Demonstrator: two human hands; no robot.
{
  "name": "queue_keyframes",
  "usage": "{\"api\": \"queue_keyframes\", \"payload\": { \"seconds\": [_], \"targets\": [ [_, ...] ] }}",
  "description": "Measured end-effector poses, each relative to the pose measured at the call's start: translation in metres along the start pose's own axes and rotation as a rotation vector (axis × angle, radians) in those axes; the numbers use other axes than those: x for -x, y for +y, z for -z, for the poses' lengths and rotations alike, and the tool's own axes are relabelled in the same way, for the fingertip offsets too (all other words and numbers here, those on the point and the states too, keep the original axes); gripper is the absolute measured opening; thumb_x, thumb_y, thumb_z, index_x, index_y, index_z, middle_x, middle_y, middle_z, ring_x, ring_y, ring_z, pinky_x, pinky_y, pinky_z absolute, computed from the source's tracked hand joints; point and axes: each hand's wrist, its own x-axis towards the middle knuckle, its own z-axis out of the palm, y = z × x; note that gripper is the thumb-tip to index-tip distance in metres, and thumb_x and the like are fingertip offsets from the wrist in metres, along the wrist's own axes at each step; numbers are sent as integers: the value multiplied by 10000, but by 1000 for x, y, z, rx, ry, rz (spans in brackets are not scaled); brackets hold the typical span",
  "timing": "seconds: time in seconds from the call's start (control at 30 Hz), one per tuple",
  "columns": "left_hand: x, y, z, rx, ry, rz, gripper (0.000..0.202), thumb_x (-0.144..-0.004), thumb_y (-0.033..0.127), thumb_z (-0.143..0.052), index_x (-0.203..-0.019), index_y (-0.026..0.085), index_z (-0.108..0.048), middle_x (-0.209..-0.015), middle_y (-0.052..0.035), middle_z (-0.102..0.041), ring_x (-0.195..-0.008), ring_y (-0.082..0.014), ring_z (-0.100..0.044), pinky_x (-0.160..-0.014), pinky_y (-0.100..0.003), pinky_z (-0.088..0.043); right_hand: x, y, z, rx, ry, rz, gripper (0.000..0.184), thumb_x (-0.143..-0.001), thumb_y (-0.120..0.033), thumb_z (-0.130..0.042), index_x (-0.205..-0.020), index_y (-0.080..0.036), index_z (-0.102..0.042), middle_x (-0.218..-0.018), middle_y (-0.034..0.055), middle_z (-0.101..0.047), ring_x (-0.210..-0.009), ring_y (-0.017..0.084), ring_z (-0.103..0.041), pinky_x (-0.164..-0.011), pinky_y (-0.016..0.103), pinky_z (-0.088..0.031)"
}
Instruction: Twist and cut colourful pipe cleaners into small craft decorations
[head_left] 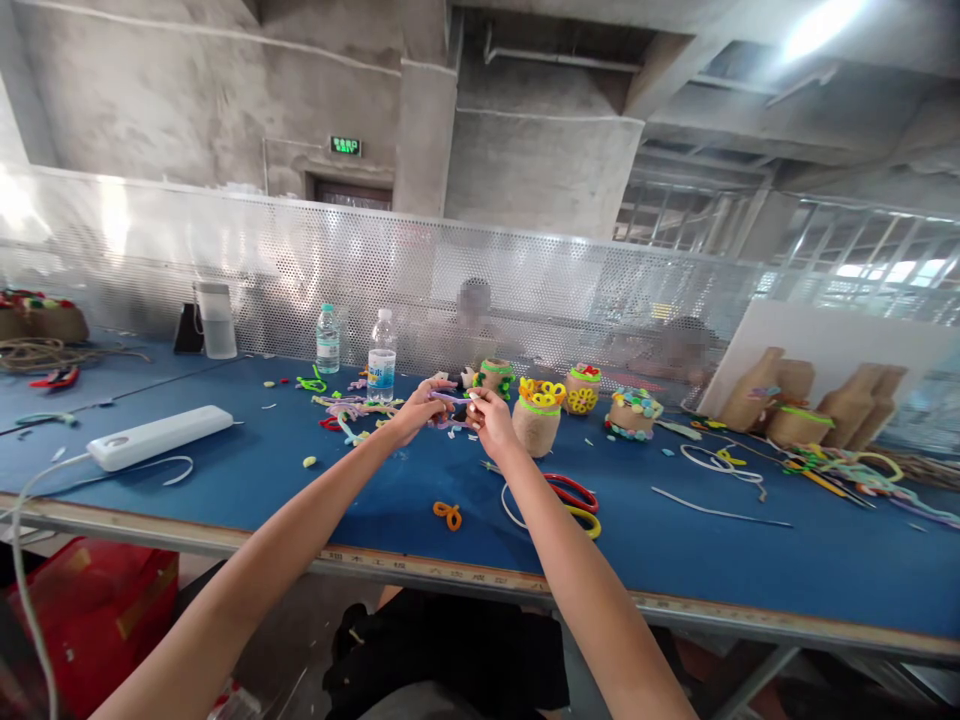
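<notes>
My left hand [421, 410] and my right hand [491, 420] are raised above the table, close together. Both pinch a thin lilac pipe cleaner [448, 398] stretched between their fingertips. Just right of my right hand stands a twine-wrapped jar [537, 432] with a green band and yellow loops round its top. An orange looped pipe cleaner [448, 516] lies nearer the front edge. Beside my right forearm lie a red loop [576, 492] and a yellow loop [589, 522], partly hidden by the arm.
Decorated jars [634, 414], wrapped bottles [754, 390] and tangled pipe cleaners [862, 470] occupy the right side. Two water bottles [381, 358] stand behind my left hand. At left is a white power strip [161, 437] with a cable. A perforated metal screen [300, 265] runs behind the blue table [285, 480].
</notes>
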Motion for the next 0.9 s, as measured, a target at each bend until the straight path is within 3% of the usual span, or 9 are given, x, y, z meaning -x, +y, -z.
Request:
{"api": "queue_keyframes", "payload": {
  "seconds": [0.37, 0.53, 0.63, 0.73, 0.8, 0.9],
  "targets": [
    [-2, 2, 1, -18, -12, -10, 444, -681, 80, -528, -1119, 124, -471, -559, 68, -493, -419, -43, -384, -409, -161, -253, 0, 0, -4, 257, 18, 115, 46, -658, -215, -587, -699, -219, -567, -445, -82, -461, -372, 85, -347, -399, 229, -246],
    [-1, 1, 2, 68, 8, 16, 390, -685, 104, -551, -1067, 151, -489, -523, 83, -432, -387, -34, -324, -393, -157, -212, 3, -4, -4, 189, -18, 74, 139, -667, -284, -624, -776, -201, -597, -547, -43, -574, -483, 109, -487, -484, 230, -366],
    [-3, -2, 5, 151, 27, 41, 304, -710, 142, -545, -1009, 166, -500, -521, 83, -401, -375, -31, -285, -385, -154, -188, 9, -13, -2, 72, -126, -5, 256, -650, -293, -642, -886, -196, -626, -758, 17, -671, -711, 160, -614, -636, 273, -473],
    [-6, -6, 7, 217, 43, 74, 246, -716, 148, -525, -961, 174, -518, -534, 72, -413, -362, -30, -276, -377, -151, -202, 16, -17, -3, -36, -290, -65, 343, -579, -211, -720, -914, -216, -649, -864, 17, -681, -819, 162, -623, -725, 280, -488],
    [-7, -6, 8, 246, 55, 99, 233, -714, 149, -520, -945, 184, -520, -544, 66, -435, -354, -34, -293, -371, -151, -224, 18, -14, -5, 5, -359, -37, 380, -567, -187, -744, -934, -228, -655, -875, 9, -685, -810, 153, -621, -731, 270, -483],
    [-5, -4, 6, 270, 75, 126, 235, -711, 150, -520, -941, 194, -510, -532, 72, -433, -343, -42, -305, -360, -154, -244, 17, -4, -8, 196, -330, 95, 283, -616, -248, -730, -893, -217, -677, -840, 5, -685, -764, 153, -609, -711, 270, -475]
  ]
}}
